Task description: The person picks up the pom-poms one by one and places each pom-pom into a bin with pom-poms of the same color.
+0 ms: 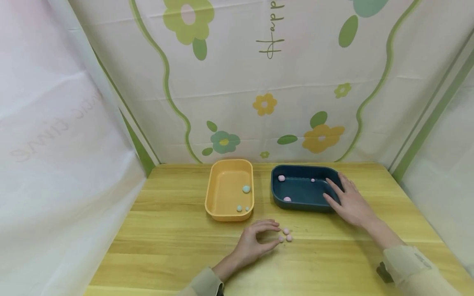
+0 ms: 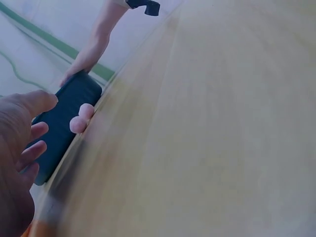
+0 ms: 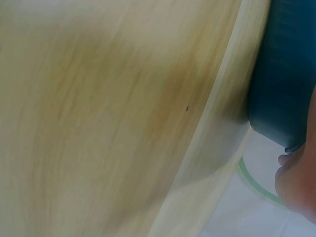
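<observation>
Beside a little cluster of pale pink balls (image 1: 289,238) on the table, my left hand (image 1: 252,242) holds its thumb and fingers apart in a curve. The thumb tip is right at the smallest ball of the cluster. In the left wrist view, two pink balls (image 2: 81,121) show beyond the spread fingers (image 2: 32,153). My right hand (image 1: 351,203) lies over the right end of a dark blue tray (image 1: 301,190), fingers spread and reaching past its rim. Inside that tray are three pink balls (image 1: 281,178) of different sizes.
Left of the blue tray stands a yellow tray (image 1: 225,187) with three light teal balls (image 1: 246,189) in it. Both trays sit near the back edge of the wooden table (image 1: 166,230). Behind them hangs a white flowered curtain (image 1: 229,111), with more cloth at both sides.
</observation>
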The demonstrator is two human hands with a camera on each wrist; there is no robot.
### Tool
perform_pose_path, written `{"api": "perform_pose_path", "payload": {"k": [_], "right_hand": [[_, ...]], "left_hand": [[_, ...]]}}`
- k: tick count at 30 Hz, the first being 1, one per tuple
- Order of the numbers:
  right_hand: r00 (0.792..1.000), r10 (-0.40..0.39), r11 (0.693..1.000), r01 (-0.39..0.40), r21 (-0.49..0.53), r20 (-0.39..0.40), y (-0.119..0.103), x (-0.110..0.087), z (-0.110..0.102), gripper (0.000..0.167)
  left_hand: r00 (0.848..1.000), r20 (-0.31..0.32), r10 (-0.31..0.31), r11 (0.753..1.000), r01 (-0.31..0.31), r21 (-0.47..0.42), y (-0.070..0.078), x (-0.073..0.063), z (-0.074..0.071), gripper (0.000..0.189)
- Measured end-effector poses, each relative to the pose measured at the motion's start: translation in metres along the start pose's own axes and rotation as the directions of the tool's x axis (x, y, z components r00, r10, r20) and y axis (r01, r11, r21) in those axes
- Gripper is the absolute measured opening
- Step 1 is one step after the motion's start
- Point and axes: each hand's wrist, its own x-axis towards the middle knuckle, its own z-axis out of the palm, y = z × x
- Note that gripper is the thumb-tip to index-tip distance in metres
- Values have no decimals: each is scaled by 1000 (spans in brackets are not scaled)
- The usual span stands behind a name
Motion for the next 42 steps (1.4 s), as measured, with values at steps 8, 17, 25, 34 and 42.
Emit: {"api": "perform_pose_path", "payload": {"k": [8, 17, 25, 34, 42], "right_hand": [[1000, 0, 1000, 0, 8, -1, 0, 0, -1, 74], [1000, -8, 1000, 8, 8, -16, -1, -1, 0, 74], [1000, -12, 1000, 12, 13, -23, -1, -2, -1, 74], [1000, -8, 1000, 8, 9, -23, -1, -3, 0, 73], [1000, -6, 1000, 6, 8, -13, -2, -2, 0, 74]], "left_hand": [[999, -10, -39, 999, 39, -27, -3, 2, 5, 24], [1000, 10, -29, 999, 28, 35, -4, 3, 13, 13], [1000, -11, 9, 993, -7, 117, -5, 1, 17, 11], [999, -44, 4, 997, -1, 76, -6, -2, 19, 13], [995, -98, -4, 1000, 5, 18, -6, -1, 15, 12]]}}
